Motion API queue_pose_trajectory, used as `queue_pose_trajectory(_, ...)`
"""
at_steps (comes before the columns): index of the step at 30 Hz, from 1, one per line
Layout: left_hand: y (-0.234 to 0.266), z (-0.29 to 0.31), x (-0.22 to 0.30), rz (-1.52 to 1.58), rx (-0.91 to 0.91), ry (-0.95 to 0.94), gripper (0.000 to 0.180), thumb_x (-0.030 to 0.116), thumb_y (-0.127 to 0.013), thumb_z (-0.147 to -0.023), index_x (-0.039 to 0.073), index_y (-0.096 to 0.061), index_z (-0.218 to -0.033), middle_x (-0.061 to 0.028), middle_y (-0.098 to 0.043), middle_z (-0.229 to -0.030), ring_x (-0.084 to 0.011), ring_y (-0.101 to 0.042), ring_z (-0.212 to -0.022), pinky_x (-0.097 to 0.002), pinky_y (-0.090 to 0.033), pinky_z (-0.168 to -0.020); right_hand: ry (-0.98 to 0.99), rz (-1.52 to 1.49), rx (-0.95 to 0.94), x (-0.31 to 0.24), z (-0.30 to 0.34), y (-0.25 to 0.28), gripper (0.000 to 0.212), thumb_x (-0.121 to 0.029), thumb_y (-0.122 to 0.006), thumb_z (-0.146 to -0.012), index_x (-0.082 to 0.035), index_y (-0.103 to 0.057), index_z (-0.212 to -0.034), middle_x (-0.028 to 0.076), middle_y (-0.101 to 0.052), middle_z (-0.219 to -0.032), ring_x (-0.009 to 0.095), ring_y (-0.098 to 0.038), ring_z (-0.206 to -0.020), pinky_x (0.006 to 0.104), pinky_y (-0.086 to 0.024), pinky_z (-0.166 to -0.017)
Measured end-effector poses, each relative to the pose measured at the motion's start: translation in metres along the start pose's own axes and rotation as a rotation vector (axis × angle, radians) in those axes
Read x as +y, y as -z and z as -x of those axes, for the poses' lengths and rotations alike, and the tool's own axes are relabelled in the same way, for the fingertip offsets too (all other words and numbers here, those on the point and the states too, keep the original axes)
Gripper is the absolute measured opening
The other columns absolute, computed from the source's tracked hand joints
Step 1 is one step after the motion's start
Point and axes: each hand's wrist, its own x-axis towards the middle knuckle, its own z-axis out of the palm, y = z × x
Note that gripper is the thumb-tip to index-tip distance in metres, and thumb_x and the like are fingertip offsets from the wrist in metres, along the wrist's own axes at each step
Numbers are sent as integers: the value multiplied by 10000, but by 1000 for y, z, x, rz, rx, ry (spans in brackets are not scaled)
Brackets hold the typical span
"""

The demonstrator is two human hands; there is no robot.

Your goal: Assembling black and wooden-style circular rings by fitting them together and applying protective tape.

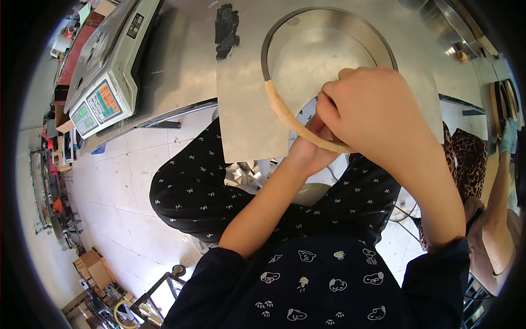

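A wide, shallow metal ring (267, 53) rests on a flat metal sheet (244, 118) in front of me. Tan tape-like strip (280, 111) covers the ring's near left rim and runs along the near edge. My left hand (313, 153) reaches up at that near rim, its fingers curled round the taped part and partly hidden by the right hand. Closed above the ring's near right side is my right hand (366, 104), fingers bent inward. What it pinches is hidden beneath it.
A digital scale (104, 82) stands on the metal table at the left. Round metal parts (452, 27) lie at the far right. Metal pieces (244, 174) sit below the sheet's near edge. Another person's arm and gloved hand (508, 137) show at the right rim.
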Motion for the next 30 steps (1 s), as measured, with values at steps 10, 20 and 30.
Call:
queue_pose_trajectory(10, 46, 5, -20, 138, -183, 10, 529, 299, -603, -945, 102, -419, -1400, -93, -554, -1265, -234, -547, -1155, -422, -468, -965, -83, -244, 505, 1, 60, 31, 170, -123, -584, -854, 16, -662, -915, 133, -629, -862, 271, -565, -793, 331, -437, -761)
queue_pose_trajectory(20, 36, 42, -53, 111, -50, 110, 512, 258, -610, -938, 55, -406, -1360, -126, -549, -1220, -275, -558, -1088, -413, -462, -957, -295, -404, 520, -31, 124, -52, 495, -180, -832, -604, -65, -566, -1006, 97, -602, -1032, 307, -557, -931, 401, -426, -798)
queue_pose_trajectory(30, 28, 49, -38, -217, -64, -73, 635, 205, -627, -917, 91, -332, -1467, -118, -408, -1450, -281, -396, -1350, -463, -334, -1103, -345, -508, 494, -40, 130, -74, 426, -54, -798, -695, -38, -535, -1029, 127, -635, -984, 322, -620, -844, 391, -490, -698)
